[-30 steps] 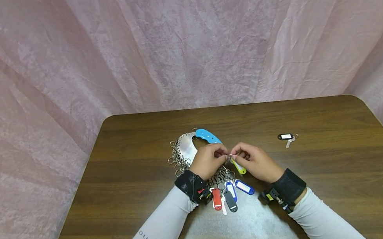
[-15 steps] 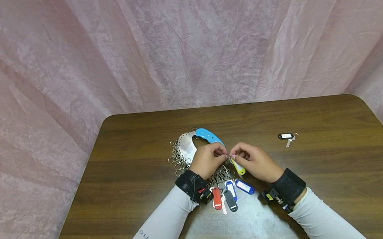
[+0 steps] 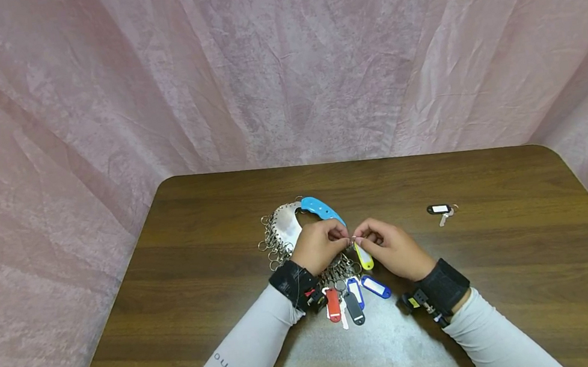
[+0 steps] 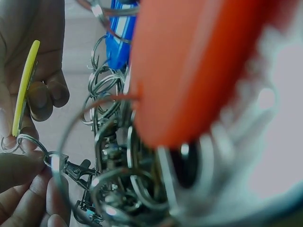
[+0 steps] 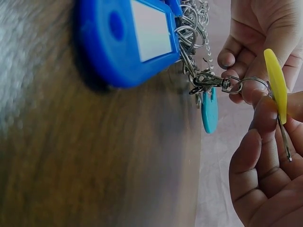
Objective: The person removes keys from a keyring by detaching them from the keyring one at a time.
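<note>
My left hand (image 3: 319,246) and right hand (image 3: 395,249) meet over the front of a crescent metal key holder (image 3: 286,223) with a blue handle (image 3: 320,208). A split ring (image 5: 254,79) spans the fingertips of both, linked to a small swivel clip (image 5: 208,81) on the holder. The left thumb and fingers pinch this ring close to the clip. The right fingers pinch it at the yellow key tag (image 3: 364,257), which hangs below them. Beside that tag a key (image 5: 285,142) shows edge-on, partly covered by right fingers.
Red (image 3: 332,305), dark grey (image 3: 354,308) and two blue key tags (image 3: 375,287) lie in front of the holder, with a key (image 3: 344,316) among them. A black key tag (image 3: 438,209) with its key lies farther right on the wooden table (image 3: 520,254).
The yellow key tag has swung slightly left and hangs straighter. Both hands stay almost in place, still pinching at the ring.
</note>
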`<state>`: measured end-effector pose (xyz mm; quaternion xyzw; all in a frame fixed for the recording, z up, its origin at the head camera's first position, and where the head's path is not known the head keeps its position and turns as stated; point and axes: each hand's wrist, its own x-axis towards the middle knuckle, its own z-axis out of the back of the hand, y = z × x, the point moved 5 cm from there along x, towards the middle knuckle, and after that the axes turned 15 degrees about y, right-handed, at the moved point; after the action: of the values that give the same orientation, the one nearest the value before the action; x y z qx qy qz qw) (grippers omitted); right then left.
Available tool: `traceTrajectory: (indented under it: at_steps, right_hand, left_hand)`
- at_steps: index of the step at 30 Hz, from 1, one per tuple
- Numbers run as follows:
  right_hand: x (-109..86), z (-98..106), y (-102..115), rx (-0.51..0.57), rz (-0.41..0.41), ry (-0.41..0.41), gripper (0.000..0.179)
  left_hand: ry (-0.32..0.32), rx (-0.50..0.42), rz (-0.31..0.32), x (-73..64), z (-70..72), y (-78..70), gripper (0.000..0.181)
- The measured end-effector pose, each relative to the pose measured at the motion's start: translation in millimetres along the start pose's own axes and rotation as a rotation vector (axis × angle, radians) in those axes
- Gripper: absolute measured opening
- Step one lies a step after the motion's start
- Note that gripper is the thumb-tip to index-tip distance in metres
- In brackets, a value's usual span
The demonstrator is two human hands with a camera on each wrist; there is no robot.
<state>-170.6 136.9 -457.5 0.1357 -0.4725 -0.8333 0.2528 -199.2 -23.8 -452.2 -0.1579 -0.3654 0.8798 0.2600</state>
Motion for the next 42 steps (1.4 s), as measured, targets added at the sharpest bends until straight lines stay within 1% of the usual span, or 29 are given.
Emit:
traceTrajectory:
  at_steps: [8,13,19,24,32,37,40,42]
  right_hand:
    - [0.3,0.2,-0.9,-0.007,0.0,-0.003,0.007]
    - [-1.0,1.3,-1.3,-0.012,-0.029,-0.012,0.007]
    - [-1.2,2.7,-3.1,-0.022,-0.043,-0.029,0.006]
    - [-1.0,2.7,-3.5,-0.031,-0.043,-0.033,0.006]
    - [-2.1,2.7,-5.0,-0.021,-0.048,-0.026,0.006]
    - [-1.9,2.0,-6.8,-0.021,-0.053,-0.019,0.006]
    - [-2.0,1.8,-7.2,-0.012,-0.06,-0.016,0.006]
    - [-2.1,1.8,-6.8,-0.007,-0.061,-0.015,0.006]
  left_hand:
    - [0.011,0.002,-0.002,0.2,-0.6,-0.2,0.006]
    - [0.028,0.005,-0.01,-0.8,-1.4,-2.1,0.005]
    - [0.042,0.057,-0.015,-1.3,-1.3,-5.0,0.004]
    - [0.048,0.091,-0.031,-1.7,-1.0,-7.8,0.005]
    - [0.063,0.102,-0.066,-1.3,-2.7,-9.1,0.003]
    - [0.073,0.117,-0.089,-0.7,-3.4,-10.7,0.005]
    - [0.086,0.114,-0.093,-0.1,-4.4,-11.4,0.003]
    - [0.091,0.105,-0.084,0.1,-4.6,-11.2,0.002]
